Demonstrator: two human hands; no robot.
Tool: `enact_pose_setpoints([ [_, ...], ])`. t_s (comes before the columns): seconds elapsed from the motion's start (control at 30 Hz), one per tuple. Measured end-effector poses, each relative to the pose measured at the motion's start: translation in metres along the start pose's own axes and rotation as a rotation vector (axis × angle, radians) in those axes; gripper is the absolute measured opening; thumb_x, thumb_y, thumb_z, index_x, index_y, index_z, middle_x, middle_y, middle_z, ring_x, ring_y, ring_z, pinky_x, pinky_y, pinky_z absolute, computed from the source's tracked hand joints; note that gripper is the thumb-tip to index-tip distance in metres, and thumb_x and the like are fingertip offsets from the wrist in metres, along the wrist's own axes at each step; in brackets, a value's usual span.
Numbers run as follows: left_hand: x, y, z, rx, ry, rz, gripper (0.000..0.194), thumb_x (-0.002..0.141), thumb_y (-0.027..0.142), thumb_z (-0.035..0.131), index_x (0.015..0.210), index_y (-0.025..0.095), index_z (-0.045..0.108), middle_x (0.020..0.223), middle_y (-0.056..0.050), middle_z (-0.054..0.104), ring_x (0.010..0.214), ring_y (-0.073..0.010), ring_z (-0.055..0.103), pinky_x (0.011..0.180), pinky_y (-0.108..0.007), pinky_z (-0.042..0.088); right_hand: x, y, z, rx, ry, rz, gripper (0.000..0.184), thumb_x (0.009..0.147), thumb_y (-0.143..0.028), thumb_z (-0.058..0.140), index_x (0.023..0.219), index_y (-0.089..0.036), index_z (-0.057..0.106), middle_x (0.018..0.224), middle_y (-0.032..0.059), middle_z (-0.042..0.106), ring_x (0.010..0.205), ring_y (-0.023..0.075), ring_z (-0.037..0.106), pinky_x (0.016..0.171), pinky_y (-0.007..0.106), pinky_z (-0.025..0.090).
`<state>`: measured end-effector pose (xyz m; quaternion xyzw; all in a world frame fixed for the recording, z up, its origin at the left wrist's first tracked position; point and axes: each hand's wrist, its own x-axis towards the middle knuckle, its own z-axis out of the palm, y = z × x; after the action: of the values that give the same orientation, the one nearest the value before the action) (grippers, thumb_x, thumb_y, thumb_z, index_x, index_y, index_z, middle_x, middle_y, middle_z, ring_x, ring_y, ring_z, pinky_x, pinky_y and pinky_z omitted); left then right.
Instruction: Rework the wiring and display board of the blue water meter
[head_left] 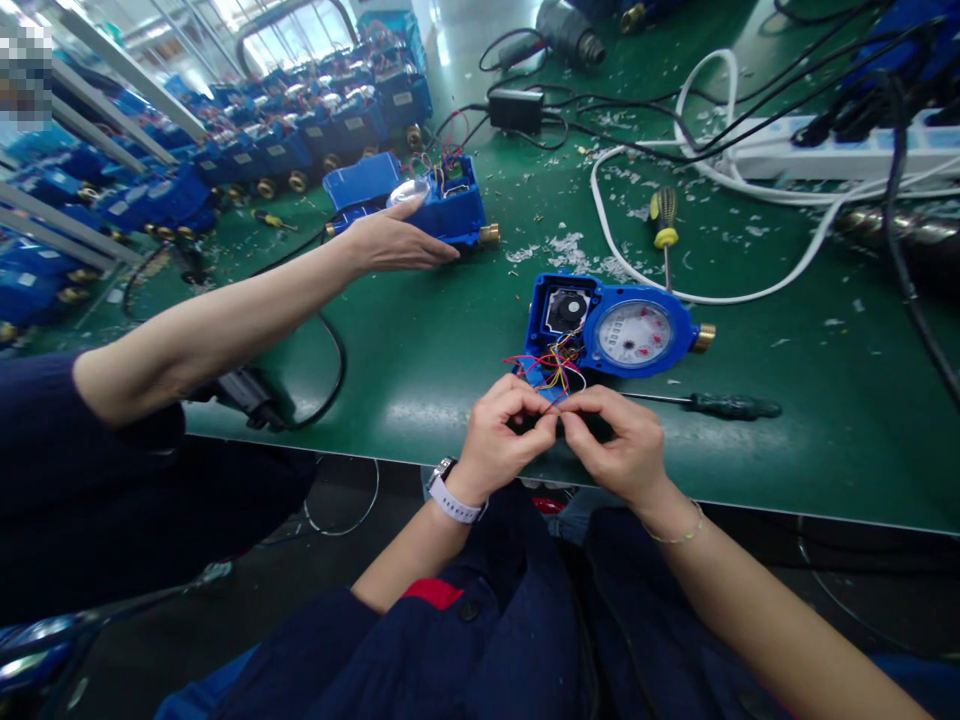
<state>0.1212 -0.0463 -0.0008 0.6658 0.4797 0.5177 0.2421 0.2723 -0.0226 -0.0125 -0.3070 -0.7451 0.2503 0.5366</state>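
Note:
A blue water meter (622, 330) with a white dial and a brass fitting lies open on the green bench (420, 350). A bundle of thin coloured wires (551, 368) spills from its near end. My left hand (499, 440) and my right hand (619, 445) meet at the bench's front edge, both pinched shut on those wire ends. A white watch is on my left wrist and a thin bracelet on my right.
A co-worker's hand (394, 243) rests on a second blue meter (442, 205) at the left. A black screwdriver (720, 405) lies right of my hands, a yellow-handled one (664, 225) farther back. White cable, a power strip (832, 155), black leads and several stacked blue meters (300, 140) crowd the back.

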Motion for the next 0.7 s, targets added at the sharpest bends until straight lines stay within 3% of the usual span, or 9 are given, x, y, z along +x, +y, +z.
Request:
enact_pose_setpoints([
  [0.47,-0.0058,-0.0078,0.0048,0.042,0.031,0.046,0.006,0.079,0.013,0.065,0.075,0.017,0.064,0.07,0.001,0.059,0.066,-0.01,0.054,0.057,-0.022,0.043,0.0011,0.0005,-0.0018,0.02,0.008,0.06,0.015,0.084,-0.008,0.056,0.081,-0.02,0.066,0.074,0.001,0.069,0.062,0.0141,0.064,0.06,0.026,0.052],
  [0.7,-0.0072,-0.0058,0.0045,0.212,0.104,0.121,0.002,0.079,0.02,0.067,0.081,0.019,0.068,0.091,-0.005,0.059,0.088,-0.0178,0.058,0.08,-0.036,0.05,-0.004,0.0009,-0.0043,0.076,0.002,0.119,0.018,0.084,-0.008,0.058,0.09,-0.022,0.068,0.081,-0.0003,0.071,0.068,0.0138,0.066,0.064,0.025,0.053],
])
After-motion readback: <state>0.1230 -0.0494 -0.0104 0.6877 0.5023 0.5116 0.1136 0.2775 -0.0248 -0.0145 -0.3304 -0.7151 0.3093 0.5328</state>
